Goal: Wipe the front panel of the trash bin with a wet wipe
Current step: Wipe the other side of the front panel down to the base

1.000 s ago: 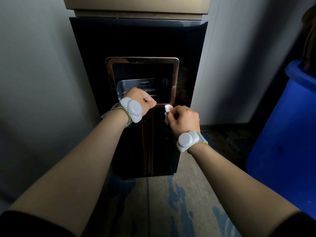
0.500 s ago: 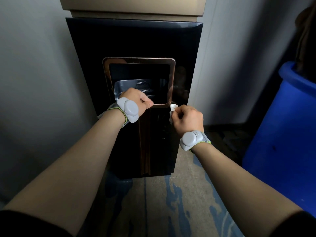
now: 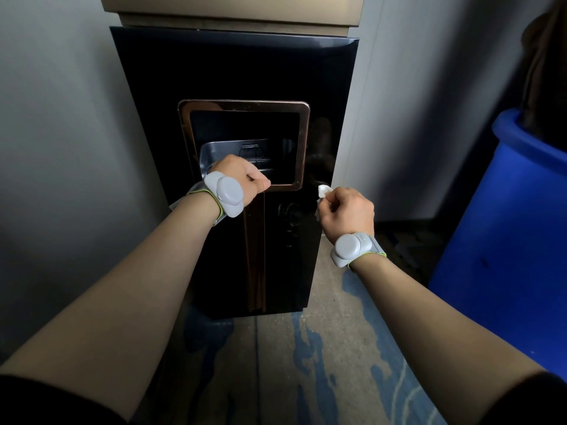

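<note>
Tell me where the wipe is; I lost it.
In the head view, the wipe is bunched in the right hand, at the bin's right edge.

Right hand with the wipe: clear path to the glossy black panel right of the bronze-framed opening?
Probably yes. The right hand, closed on the white wet wipe, sits at the glossy black front panel near its right edge. Nothing lies between them; the left hand grips the bronze-framed opening's lower edge, off to the side.
</note>
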A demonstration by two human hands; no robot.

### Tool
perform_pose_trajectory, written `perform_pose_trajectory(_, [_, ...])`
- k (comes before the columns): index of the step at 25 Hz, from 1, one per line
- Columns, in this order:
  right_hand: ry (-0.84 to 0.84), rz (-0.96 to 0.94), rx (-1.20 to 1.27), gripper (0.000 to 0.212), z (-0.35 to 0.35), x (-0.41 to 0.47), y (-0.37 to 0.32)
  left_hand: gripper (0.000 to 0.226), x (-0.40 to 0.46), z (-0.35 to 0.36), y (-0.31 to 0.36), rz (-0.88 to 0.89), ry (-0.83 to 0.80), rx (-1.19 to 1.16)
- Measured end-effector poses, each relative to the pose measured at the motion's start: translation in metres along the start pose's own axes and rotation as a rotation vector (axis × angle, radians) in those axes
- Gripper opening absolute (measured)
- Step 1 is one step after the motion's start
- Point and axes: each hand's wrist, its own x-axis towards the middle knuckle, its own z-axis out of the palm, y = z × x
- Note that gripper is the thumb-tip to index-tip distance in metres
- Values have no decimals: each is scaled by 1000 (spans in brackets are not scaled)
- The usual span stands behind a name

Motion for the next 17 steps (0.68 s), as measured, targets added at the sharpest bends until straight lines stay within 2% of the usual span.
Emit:
perform_pose_trajectory(5, [24,1,-2,15,1,-3,-6,14,-1,-1,2,6,2,7])
perform_pose_trajectory(12, [-146,-261,98,11,26,-19,-29,13,-2,-1,2,11,11,12])
perform_pose_trajectory(17, [-183,-243,120,17,46,-23,-40,14,-1,0,1,25,11,11])
